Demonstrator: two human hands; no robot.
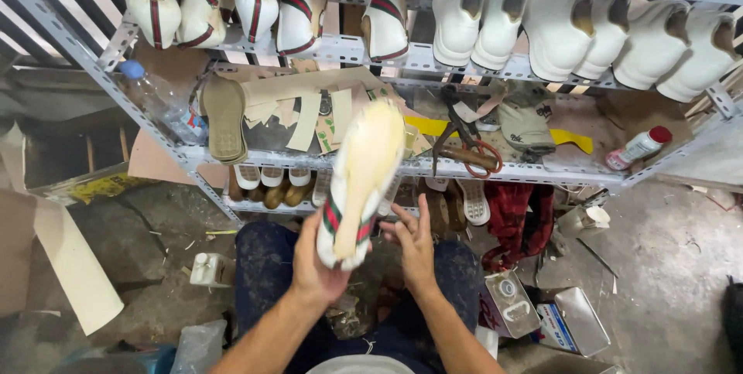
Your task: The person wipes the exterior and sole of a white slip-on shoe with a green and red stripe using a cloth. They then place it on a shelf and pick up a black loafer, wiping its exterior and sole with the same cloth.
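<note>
A grey metal rack (pixel 464 169) fills the view, its upper shelf lined with white shoes (pixel 573 30). In front of the rack's middle shelf, a white shoe with a green and red stripe (pixel 364 181) points sole-up toward it. The left hand (pixel 313 262) grasps this shoe at the heel. The right hand (pixel 414 242) hovers just beside the heel, fingers spread and released. Pliers (pixel 468 150) lie on the rack's middle shelf.

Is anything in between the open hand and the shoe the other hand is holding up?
Nothing visible. The right hand is open beside the shoe, with only a small gap between. The left hand holds the shoe's heel end.
</note>
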